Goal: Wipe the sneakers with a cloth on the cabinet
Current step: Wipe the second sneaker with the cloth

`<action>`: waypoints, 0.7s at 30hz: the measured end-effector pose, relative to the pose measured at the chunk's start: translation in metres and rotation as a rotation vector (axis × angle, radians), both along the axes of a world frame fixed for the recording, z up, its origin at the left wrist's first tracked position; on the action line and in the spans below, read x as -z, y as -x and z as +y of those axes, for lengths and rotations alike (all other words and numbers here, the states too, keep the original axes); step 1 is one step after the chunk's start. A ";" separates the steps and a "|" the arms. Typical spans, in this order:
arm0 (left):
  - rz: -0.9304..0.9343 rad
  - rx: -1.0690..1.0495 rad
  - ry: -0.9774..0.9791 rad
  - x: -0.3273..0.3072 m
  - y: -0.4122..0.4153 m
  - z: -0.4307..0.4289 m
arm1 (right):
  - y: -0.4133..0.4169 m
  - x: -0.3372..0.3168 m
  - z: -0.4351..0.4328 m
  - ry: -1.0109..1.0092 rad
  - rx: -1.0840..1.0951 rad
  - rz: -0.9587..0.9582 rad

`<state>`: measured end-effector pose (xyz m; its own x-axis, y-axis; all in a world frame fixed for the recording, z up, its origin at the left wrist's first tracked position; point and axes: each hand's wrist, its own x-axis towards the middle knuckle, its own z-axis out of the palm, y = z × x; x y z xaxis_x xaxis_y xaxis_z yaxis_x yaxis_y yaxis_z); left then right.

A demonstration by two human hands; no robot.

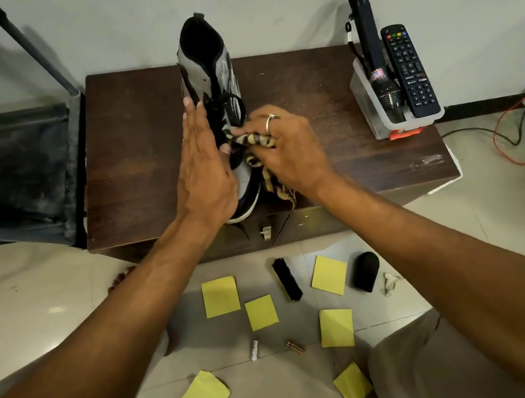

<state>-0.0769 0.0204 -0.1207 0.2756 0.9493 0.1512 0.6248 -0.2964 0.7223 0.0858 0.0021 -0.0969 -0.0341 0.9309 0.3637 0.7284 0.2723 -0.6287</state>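
At frame centre I flatten my left hand [202, 170] against the sneaker [209, 68]; my right hand [288, 151] clenches the cloth [253, 144], whose frayed tail may snag the laces

Sneaker [209, 68]: a grey and black high-top is stood on the cabinet [143, 156], toe towards the near edge.
Left hand [204, 170]: laid flat, fingers extended, against the left side of the sneaker.
Right hand [287, 149]: closed around a striped cloth [253, 144], which is pressed on the laces; a ring is worn.
Tray [376, 117]: at the far right of the cabinet, a torch [372, 52] and a remote [409, 70] are held.
Floor: yellow notes [220, 297] and a brush [287, 278] are scattered near the cabinet.
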 end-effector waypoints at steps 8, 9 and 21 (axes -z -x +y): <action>0.004 0.013 0.014 -0.002 0.002 -0.001 | 0.003 -0.005 0.006 0.048 -0.001 -0.070; 0.007 0.018 0.015 -0.002 0.002 -0.002 | 0.001 -0.004 0.002 0.049 -0.034 -0.072; 0.074 0.000 0.043 -0.025 0.003 0.001 | -0.018 -0.017 -0.044 0.340 0.003 -0.061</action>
